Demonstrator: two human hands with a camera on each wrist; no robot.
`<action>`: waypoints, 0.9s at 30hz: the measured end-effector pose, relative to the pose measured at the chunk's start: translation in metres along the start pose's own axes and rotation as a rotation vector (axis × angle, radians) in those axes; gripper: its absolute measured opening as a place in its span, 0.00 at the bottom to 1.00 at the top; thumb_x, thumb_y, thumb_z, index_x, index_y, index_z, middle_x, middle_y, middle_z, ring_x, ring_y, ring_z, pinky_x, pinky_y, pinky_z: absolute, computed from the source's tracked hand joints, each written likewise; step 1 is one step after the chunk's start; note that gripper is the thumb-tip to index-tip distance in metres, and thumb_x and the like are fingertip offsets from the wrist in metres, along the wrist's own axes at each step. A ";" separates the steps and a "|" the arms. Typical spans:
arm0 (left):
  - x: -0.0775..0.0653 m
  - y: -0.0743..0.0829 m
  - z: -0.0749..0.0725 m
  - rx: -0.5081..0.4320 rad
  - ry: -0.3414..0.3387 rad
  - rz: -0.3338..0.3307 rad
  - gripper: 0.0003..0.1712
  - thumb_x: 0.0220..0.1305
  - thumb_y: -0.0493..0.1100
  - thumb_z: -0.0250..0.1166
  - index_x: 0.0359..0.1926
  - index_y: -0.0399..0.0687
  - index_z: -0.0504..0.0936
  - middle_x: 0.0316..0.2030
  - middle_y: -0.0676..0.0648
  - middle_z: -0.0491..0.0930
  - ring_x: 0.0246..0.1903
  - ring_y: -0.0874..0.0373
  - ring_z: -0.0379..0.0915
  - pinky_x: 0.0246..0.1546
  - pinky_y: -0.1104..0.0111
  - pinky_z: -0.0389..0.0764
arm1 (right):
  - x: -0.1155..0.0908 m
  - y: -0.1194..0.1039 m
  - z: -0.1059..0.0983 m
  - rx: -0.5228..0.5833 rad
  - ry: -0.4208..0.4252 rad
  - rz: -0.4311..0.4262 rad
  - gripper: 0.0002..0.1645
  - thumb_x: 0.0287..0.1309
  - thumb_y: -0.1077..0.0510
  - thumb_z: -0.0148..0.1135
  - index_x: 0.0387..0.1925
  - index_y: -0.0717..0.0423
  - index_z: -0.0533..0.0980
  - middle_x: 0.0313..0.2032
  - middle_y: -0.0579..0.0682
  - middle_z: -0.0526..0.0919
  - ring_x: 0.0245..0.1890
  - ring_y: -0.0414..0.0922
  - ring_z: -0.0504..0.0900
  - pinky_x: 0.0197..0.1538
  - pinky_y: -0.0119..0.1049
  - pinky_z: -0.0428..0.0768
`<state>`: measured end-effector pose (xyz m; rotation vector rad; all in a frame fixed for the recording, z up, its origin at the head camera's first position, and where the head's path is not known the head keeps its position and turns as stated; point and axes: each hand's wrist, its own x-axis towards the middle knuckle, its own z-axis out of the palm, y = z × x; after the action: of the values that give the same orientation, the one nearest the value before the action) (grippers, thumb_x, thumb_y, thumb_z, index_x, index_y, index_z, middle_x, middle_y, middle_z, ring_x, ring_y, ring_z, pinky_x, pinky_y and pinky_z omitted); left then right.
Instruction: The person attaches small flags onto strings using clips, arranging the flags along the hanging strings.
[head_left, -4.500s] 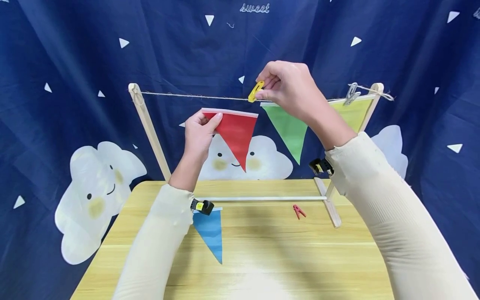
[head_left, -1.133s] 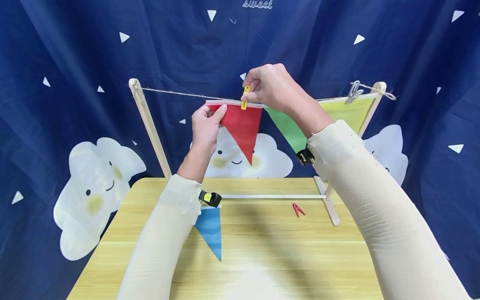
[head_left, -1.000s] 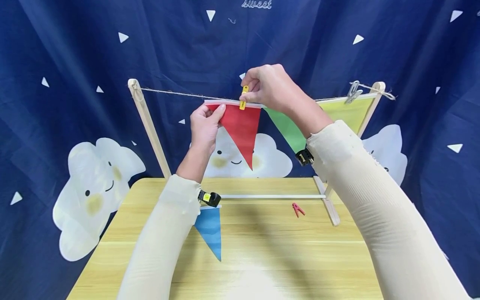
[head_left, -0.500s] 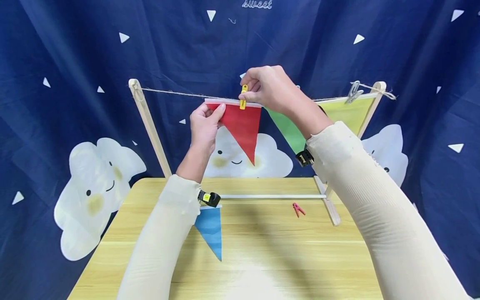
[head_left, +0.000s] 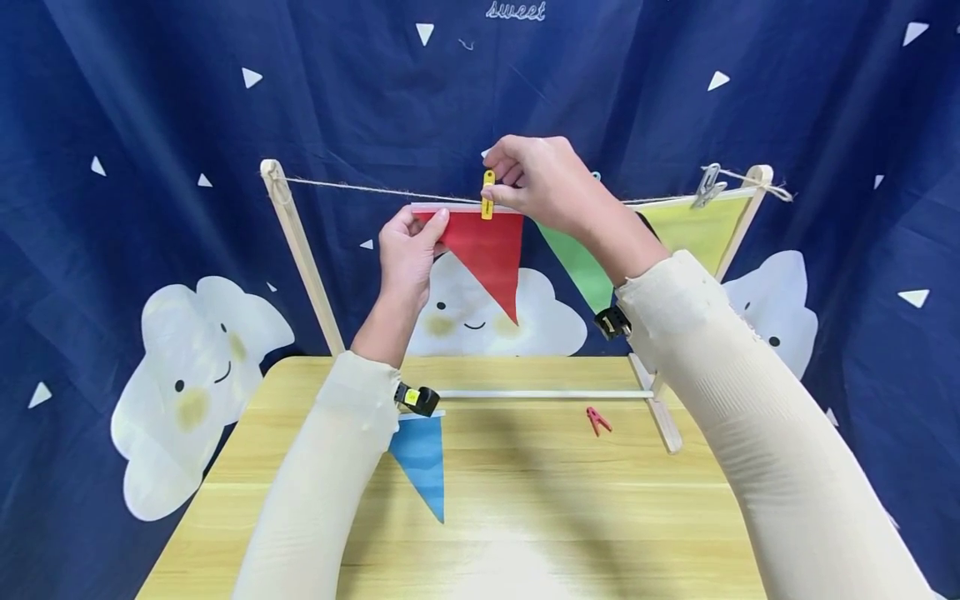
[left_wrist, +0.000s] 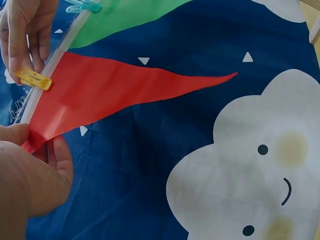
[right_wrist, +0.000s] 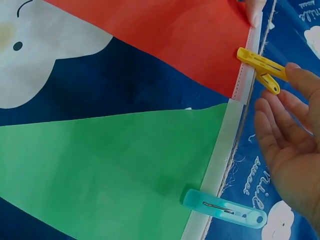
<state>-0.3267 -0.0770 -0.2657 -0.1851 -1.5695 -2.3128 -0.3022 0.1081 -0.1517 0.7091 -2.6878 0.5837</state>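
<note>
Between thumb and fingers, my left hand (head_left: 405, 254) holds the left end of a red pennant's (head_left: 487, 250) white top edge. The pennant lies up against the string (head_left: 375, 188). A yellow clothespin (right_wrist: 261, 64) sits across that white edge near the middle. My right hand (head_left: 547, 179) has its thumb and index finger at the clothespin's two legs, the other fingers loose. To the right hangs a green pennant (right_wrist: 125, 165), partly behind my right arm in the head view, with a turquoise clothespin (right_wrist: 225, 209) on its edge.
A yellow pennant (head_left: 690, 229) hangs at the right with a grey clip (head_left: 708, 187). Wooden posts, such as the left post (head_left: 303, 258), carry the string. On the table (head_left: 540, 500) lie a blue pennant (head_left: 423, 467), partly hidden by my left wrist, and a red clothespin (head_left: 597, 421).
Since the earliest frame, the red pennant has risen to the string and the yellow clothespin has come down onto its edge. Over the last second, both hands barely move; the pennant's tip swings slightly right.
</note>
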 end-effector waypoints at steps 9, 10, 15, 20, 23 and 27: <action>-0.002 0.000 -0.009 -0.002 0.022 0.042 0.04 0.68 0.36 0.69 0.41 0.44 0.82 0.34 0.48 0.83 0.29 0.59 0.83 0.33 0.73 0.86 | -0.007 0.003 0.001 0.024 0.007 0.033 0.27 0.68 0.51 0.67 0.65 0.54 0.75 0.61 0.52 0.81 0.59 0.47 0.79 0.63 0.38 0.81; -0.003 0.001 -0.010 -0.010 0.023 0.046 0.04 0.68 0.35 0.69 0.42 0.43 0.82 0.34 0.48 0.83 0.29 0.59 0.83 0.33 0.72 0.86 | -0.009 0.003 0.001 0.029 0.013 0.036 0.28 0.68 0.51 0.67 0.66 0.54 0.75 0.61 0.52 0.81 0.59 0.47 0.79 0.64 0.38 0.80; -0.009 0.005 -0.013 -0.034 0.034 0.065 0.09 0.69 0.36 0.68 0.48 0.40 0.82 0.37 0.47 0.84 0.31 0.58 0.86 0.36 0.71 0.87 | -0.015 0.004 0.002 0.049 0.033 0.050 0.30 0.69 0.50 0.66 0.69 0.52 0.72 0.66 0.51 0.78 0.64 0.47 0.78 0.66 0.38 0.79; -0.013 0.007 -0.018 -0.032 0.033 0.072 0.16 0.70 0.37 0.67 0.56 0.37 0.81 0.43 0.44 0.85 0.36 0.56 0.87 0.43 0.68 0.88 | -0.025 0.006 0.003 0.062 0.083 0.045 0.33 0.69 0.49 0.66 0.72 0.50 0.70 0.70 0.51 0.75 0.67 0.48 0.77 0.67 0.41 0.78; -0.018 0.004 -0.022 -0.011 0.020 0.064 0.19 0.71 0.38 0.66 0.60 0.37 0.79 0.49 0.41 0.85 0.40 0.54 0.88 0.49 0.64 0.87 | -0.035 0.010 0.006 0.090 0.130 0.014 0.34 0.69 0.50 0.66 0.73 0.50 0.68 0.72 0.50 0.72 0.68 0.46 0.76 0.68 0.42 0.78; -0.025 -0.003 -0.031 0.029 -0.001 0.054 0.22 0.72 0.41 0.66 0.63 0.36 0.77 0.56 0.36 0.84 0.47 0.49 0.87 0.52 0.63 0.86 | -0.048 0.018 0.014 0.130 0.192 -0.065 0.35 0.69 0.53 0.66 0.73 0.51 0.67 0.72 0.50 0.71 0.69 0.45 0.75 0.69 0.42 0.77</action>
<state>-0.3017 -0.0993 -0.2870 -0.2181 -1.5778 -2.2485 -0.2739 0.1352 -0.1876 0.7318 -2.4586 0.7742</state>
